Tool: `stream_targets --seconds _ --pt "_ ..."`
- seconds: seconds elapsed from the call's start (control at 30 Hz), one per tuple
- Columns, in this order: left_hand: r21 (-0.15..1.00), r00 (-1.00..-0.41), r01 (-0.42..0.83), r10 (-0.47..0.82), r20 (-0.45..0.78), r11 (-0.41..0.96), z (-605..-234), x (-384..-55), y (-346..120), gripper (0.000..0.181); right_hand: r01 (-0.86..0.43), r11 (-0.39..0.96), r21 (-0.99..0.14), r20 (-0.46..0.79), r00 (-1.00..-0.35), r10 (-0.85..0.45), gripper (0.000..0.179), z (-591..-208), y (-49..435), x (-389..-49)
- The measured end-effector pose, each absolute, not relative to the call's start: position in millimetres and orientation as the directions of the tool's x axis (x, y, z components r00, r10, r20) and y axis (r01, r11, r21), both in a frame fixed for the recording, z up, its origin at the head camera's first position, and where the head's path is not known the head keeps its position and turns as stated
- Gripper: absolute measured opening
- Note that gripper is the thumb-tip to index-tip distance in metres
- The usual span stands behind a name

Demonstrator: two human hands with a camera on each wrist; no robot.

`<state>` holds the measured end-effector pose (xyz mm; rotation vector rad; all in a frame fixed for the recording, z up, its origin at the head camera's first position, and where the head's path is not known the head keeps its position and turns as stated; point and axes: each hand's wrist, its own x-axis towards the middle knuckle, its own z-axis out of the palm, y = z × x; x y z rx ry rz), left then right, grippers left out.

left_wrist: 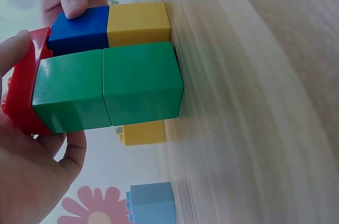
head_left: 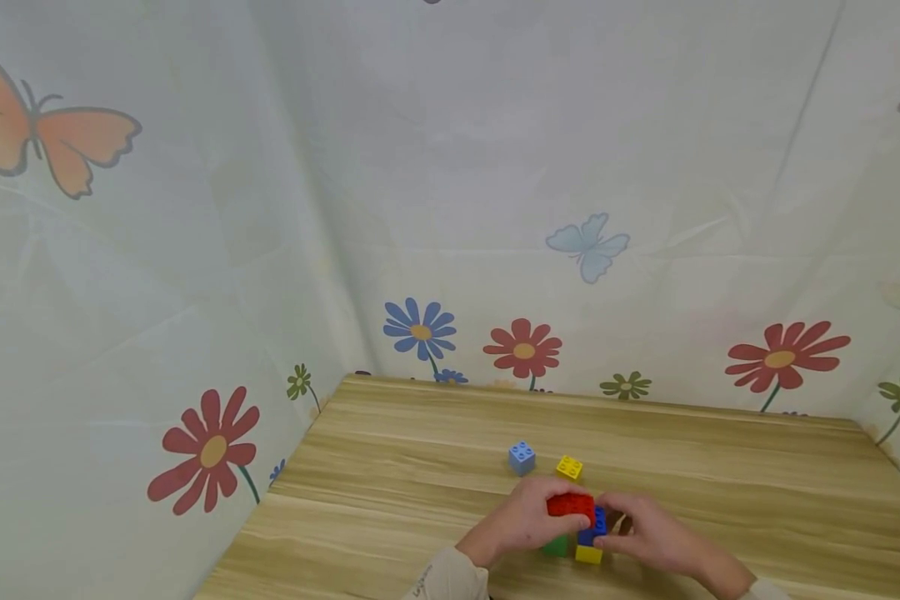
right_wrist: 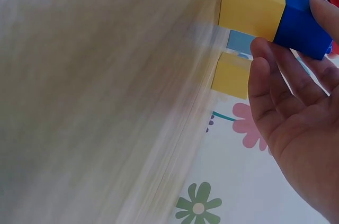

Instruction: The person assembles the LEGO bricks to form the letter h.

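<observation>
In the head view my left hand [head_left: 527, 512] grips a long red toy brick [head_left: 568, 504] between thumb and fingers. Beneath the red brick stand two green bricks [left_wrist: 69, 91], one on top of the other, as the left wrist view shows. Beside them a blue brick [left_wrist: 79, 30] sits on a yellow brick [left_wrist: 139, 21], which rests on the table. My right hand [head_left: 651, 535] pinches the blue brick with its thumb on one face and fingers on the opposite side. The red brick's end overlaps the blue one in the head view.
A light blue brick [head_left: 522, 458] and a loose yellow brick [head_left: 569, 467] stand on the wooden table [head_left: 390, 467] behind the hands. A pale curtain [head_left: 450, 167] printed with flowers and butterflies rises along the table's back and left edges.
</observation>
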<state>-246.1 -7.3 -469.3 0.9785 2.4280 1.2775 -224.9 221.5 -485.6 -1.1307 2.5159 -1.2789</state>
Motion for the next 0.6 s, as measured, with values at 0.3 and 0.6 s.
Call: stream_targets --seconds 0.3,0.6 --pt "0.794 -0.76 0.447 0.643 0.093 0.412 -468.3 -246.2 -6.3 0.029 -0.556 0.364 -0.747 0.229 -0.729 -0.645 0.026 -485.2 221.0 -224.9" --pt "0.771 -0.751 0.475 0.652 0.105 0.424 -466.2 -245.5 -6.9 0.03 -0.549 0.387 -0.741 0.215 -0.74 -0.638 0.027 -485.3 220.8 -225.9"
